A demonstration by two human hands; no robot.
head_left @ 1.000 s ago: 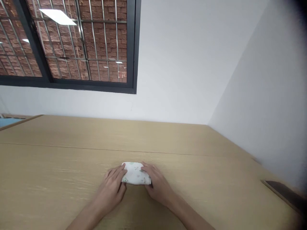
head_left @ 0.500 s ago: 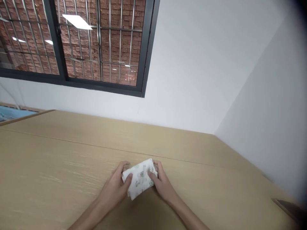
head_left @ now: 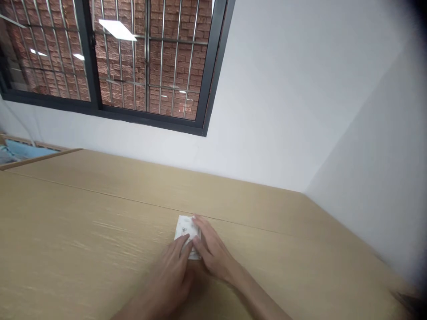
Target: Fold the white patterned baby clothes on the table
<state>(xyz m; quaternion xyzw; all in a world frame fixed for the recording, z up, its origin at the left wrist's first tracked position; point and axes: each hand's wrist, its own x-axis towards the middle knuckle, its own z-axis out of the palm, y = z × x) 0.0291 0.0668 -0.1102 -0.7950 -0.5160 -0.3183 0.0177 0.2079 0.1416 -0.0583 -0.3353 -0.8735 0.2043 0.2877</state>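
Observation:
A small folded white cloth [head_left: 187,223] with little printed figures lies on the wooden table, near the middle bottom of the view. On its lower left part rest the fingertips of my left hand [head_left: 171,266], stretched out and slightly blurred. My right hand [head_left: 213,251] lies along the right edge of the cloth, its fingers extended over the upper right corner and its thumb lower down. Both hands are open and touch the cloth without wrapping round it. My fingers cover its lower middle and right side.
The light wooden tabletop [head_left: 100,231] has a thin seam running across it. Behind it are a white wall [head_left: 267,98] and a dark-framed window [head_left: 150,119] with metal bars. Something light blue [head_left: 30,152] shows beyond the table's far left edge.
The cloth was tilted between both hands and now lies flatter and straighter on the table. My left hand has moved from gripping its left side to resting fingertips on it.

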